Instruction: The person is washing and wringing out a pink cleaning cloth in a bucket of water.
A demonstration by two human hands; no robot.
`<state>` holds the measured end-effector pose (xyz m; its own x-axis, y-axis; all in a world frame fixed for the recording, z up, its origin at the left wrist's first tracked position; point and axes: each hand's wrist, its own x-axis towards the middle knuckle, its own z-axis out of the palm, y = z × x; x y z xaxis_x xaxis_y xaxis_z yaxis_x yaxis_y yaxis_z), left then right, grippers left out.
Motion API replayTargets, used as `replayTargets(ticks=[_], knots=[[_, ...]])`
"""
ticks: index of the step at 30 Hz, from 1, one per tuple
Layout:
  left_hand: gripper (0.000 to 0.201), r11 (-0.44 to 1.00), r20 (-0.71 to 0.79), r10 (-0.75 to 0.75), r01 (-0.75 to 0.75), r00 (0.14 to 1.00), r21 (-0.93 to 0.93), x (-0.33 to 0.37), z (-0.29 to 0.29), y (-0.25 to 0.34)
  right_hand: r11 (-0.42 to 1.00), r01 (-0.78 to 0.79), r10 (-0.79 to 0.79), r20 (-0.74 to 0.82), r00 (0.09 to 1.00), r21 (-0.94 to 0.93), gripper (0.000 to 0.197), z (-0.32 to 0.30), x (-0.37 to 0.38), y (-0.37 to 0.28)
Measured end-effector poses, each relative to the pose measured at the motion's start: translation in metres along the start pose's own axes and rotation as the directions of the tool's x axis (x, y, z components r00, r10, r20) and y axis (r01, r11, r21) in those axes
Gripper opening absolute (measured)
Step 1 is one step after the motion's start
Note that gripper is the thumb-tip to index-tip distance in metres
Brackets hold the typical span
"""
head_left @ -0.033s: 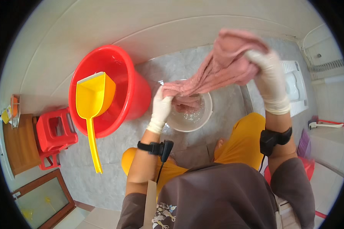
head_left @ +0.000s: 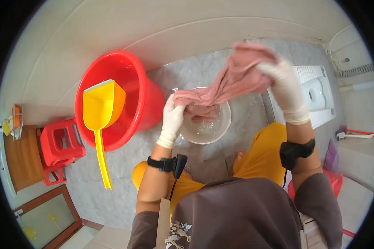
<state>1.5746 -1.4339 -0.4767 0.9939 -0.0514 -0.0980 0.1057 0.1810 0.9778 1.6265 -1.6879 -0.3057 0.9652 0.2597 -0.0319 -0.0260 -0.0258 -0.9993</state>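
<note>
A wet-looking pink cloth [head_left: 230, 81] stretches between my two gloved hands, its folds bunched and slightly twisted. My left hand [head_left: 173, 116], in a white glove, is closed around its left end beside a white basin [head_left: 227, 126]. Higher up and to the right, my right hand [head_left: 284, 83] grips the wider, bunched end; motion blurs this hand a little. Part of the cloth hangs low over the basin, which holds water [head_left: 205, 130] with some suds or glints. Whether the cloth's lower part dips into the water is hard to make out.
Left of the basin stands a large red tub [head_left: 153, 103] with a yellow scoop [head_left: 106, 101] lying across its rim. Red stools [head_left: 60, 145] are farther left, by a wooden-framed door [head_left: 50, 216]. A squat toilet [head_left: 316, 95] is set in the floor at right.
My right hand has come slightly left and down, bringing the upper end of the pink cloth with it. My left hand stays almost in place by the basin.
</note>
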Motion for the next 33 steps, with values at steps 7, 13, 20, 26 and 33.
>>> replayTargets(ticks=[7, 13, 20, 26, 33], knots=[[0.032, 0.976, 0.004, -0.044, 0.044, 0.999, -0.215, -0.021, 0.035, 0.063, 0.610, -0.770, 0.701, 0.327, 0.634, 0.185, 0.069, 0.043, -0.007, 0.211], [0.060, 0.743, 0.079, -0.315, 0.297, 0.946, -0.600, -0.032, 0.019, 0.013, 0.126, -0.625, 0.430, 0.525, 0.734, 0.770, 0.061, 0.091, 0.001, 0.239], [0.061, 0.589, 0.167, -0.527, 0.500, 0.833, -0.635, -0.023, -0.031, -0.063, 0.999, -0.019, 0.019, 0.016, 1.000, -0.040, 0.030, 0.158, -0.036, 0.184], [0.042, 0.707, -0.123, -0.554, 0.387, 0.823, -0.592, -0.019, 0.036, -0.067, 0.947, -0.309, 0.320, -0.246, 0.915, 0.083, 0.028, 0.110, 0.017, 0.249], [0.044, 0.866, 0.297, -0.196, 0.307, 0.934, -0.394, -0.023, -0.030, -0.097, 0.885, 0.065, -0.119, -0.090, 0.989, -0.460, 0.029, 0.157, -0.030, 0.187]])
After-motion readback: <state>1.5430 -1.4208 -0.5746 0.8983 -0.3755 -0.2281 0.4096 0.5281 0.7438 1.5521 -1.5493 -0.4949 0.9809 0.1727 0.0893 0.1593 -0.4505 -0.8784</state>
